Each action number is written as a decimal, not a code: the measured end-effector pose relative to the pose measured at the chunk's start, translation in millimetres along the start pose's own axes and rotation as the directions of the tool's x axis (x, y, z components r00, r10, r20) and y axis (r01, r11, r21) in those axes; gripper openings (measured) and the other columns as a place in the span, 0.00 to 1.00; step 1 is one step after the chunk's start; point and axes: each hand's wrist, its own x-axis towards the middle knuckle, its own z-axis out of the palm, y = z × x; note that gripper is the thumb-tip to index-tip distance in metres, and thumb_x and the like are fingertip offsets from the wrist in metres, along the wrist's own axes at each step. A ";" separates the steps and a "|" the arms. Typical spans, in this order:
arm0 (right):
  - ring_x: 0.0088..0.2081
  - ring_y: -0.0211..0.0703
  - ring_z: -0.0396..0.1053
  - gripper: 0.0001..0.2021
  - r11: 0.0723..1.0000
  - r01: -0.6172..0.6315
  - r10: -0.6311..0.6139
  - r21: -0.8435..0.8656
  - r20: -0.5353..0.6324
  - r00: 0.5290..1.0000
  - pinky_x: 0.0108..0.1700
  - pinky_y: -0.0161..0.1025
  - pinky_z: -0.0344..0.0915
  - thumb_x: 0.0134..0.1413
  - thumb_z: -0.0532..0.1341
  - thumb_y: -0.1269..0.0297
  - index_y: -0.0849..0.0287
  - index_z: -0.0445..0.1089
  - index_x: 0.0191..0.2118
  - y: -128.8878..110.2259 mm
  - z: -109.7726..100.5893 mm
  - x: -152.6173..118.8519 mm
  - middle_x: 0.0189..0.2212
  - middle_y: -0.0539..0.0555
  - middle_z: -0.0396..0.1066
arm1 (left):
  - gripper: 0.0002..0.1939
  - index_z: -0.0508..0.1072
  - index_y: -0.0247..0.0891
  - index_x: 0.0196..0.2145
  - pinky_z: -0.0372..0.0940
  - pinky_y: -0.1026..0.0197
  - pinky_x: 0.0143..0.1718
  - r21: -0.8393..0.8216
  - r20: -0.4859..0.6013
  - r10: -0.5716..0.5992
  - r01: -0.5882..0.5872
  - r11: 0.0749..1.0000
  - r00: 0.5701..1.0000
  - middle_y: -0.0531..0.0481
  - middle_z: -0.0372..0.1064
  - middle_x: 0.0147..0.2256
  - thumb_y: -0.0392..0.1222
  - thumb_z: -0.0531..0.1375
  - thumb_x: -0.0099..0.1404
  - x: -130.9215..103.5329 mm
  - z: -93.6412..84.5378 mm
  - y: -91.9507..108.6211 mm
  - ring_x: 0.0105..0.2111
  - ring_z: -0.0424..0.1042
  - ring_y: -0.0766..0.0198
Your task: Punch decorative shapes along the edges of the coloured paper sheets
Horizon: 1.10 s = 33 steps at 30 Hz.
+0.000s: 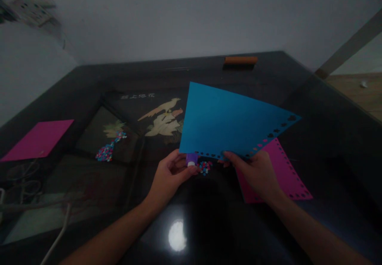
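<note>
A blue sheet of paper point(221, 117) is held up at a tilt, with small shapes punched along its lower and right edges. My right hand point(256, 169) pinches its lower edge, thumb on top. My left hand point(176, 169) is closed around a small purple and white craft punch point(191, 159), which sits at the blue sheet's lower left edge. Tiny blue, pink and white paper cutouts point(205, 167) lie on the table just right of the punch. Under my right hand rests a pink sheet point(283, 169) with punched edges.
A larger pile of cutouts point(106, 152) lies to the left on the dark glossy table point(209, 225). A plain pink sheet point(41, 139) is at the far left. An orange-brown roll point(240, 61) lies near the back edge. A white cable point(59, 233) runs at the lower left.
</note>
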 end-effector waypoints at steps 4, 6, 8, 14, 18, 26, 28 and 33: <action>0.25 0.44 0.72 0.13 0.999 0.008 -0.008 -0.035 -0.010 1.000 0.30 0.38 0.66 0.49 0.60 0.56 0.55 0.70 0.19 -1.2 0.0 -1.6 0.20 0.51 0.75 | 0.15 0.74 0.37 0.36 0.70 0.62 0.31 -0.010 -0.017 0.009 -0.009 1.000 1.000 0.49 0.76 0.32 0.37 0.68 0.48 0.1 0.0 0.3 0.28 0.75 0.61; 0.26 0.44 0.72 0.13 0.997 0.045 -0.047 -0.062 -0.025 0.999 0.32 0.39 0.66 0.49 0.60 0.56 0.53 0.70 0.19 -1.9 0.1 -2.5 0.21 0.50 0.75 | 0.14 0.74 0.37 0.36 0.70 0.63 0.30 -0.004 -0.018 0.012 -0.012 1.000 1.000 0.49 0.76 0.30 0.37 0.68 0.49 -0.2 0.1 0.3 0.27 0.75 0.63; 0.28 0.45 0.72 0.12 0.992 0.082 -0.087 -0.091 -0.049 0.995 0.35 0.41 0.66 0.49 0.60 0.56 0.52 0.70 0.19 -2.2 0.5 -3.2 0.22 0.50 0.75 | 0.14 0.74 0.37 0.35 0.70 0.63 0.29 -0.005 -0.021 0.014 -0.014 1.000 1.000 0.49 0.76 0.29 0.38 0.68 0.49 -0.6 -0.1 -0.1 0.25 0.74 0.63; 0.27 0.45 0.72 0.11 0.995 0.070 -0.071 -0.073 -0.006 0.997 0.32 0.41 0.66 0.48 0.60 0.57 0.51 0.70 0.19 -0.4 2.3 -3.0 0.22 0.50 0.75 | 0.13 0.73 0.36 0.33 0.67 0.63 0.28 0.009 -0.038 0.001 -0.001 1.000 0.999 0.52 0.72 0.22 0.44 0.68 0.51 -0.1 -4.8 -4.6 0.23 0.71 0.65; 0.26 0.44 0.72 0.11 0.999 0.027 -0.025 -0.037 0.030 0.999 0.30 0.39 0.66 0.48 0.61 0.57 0.54 0.72 0.21 1.0 2.6 -2.4 0.21 0.51 0.75 | 0.12 0.73 0.36 0.30 0.63 0.66 0.27 -0.001 -0.026 -0.009 0.009 1.000 1.000 0.53 0.70 0.20 0.47 0.67 0.52 1.7 -7.0 -5.9 0.22 0.69 0.67; 0.28 0.44 0.73 0.12 0.999 -0.025 0.024 0.019 0.075 0.997 0.31 0.37 0.67 0.48 0.62 0.57 0.56 0.71 0.20 0.5 2.2 -0.3 0.23 0.52 0.76 | 0.13 0.75 0.35 0.30 0.63 0.65 0.26 -0.069 -0.054 -0.042 0.038 0.997 0.998 0.51 0.70 0.22 0.47 0.67 0.51 4.7 -3.9 -3.4 0.23 0.67 0.67; 0.27 0.44 0.74 0.12 0.999 -0.038 0.035 0.030 0.096 0.995 0.30 0.37 0.67 0.49 0.62 0.57 0.56 0.71 0.20 0.3 2.8 -0.4 0.22 0.53 0.76 | 0.13 0.74 0.35 0.30 0.63 0.66 0.26 -0.082 -0.055 -0.045 0.041 0.996 0.997 0.52 0.69 0.22 0.48 0.67 0.51 5.2 -4.4 -4.2 0.22 0.66 0.68; 0.26 0.44 0.74 0.12 0.995 -0.080 0.073 0.064 0.113 0.991 0.30 0.36 0.67 0.48 0.62 0.56 0.57 0.72 0.21 0.7 3.6 -1.5 0.22 0.53 0.76 | 0.13 0.73 0.34 0.27 0.59 0.67 0.23 -0.119 -0.057 -0.049 0.042 0.992 0.997 0.54 0.66 0.21 0.47 0.67 0.51 6.6 -5.2 -5.8 0.21 0.63 0.70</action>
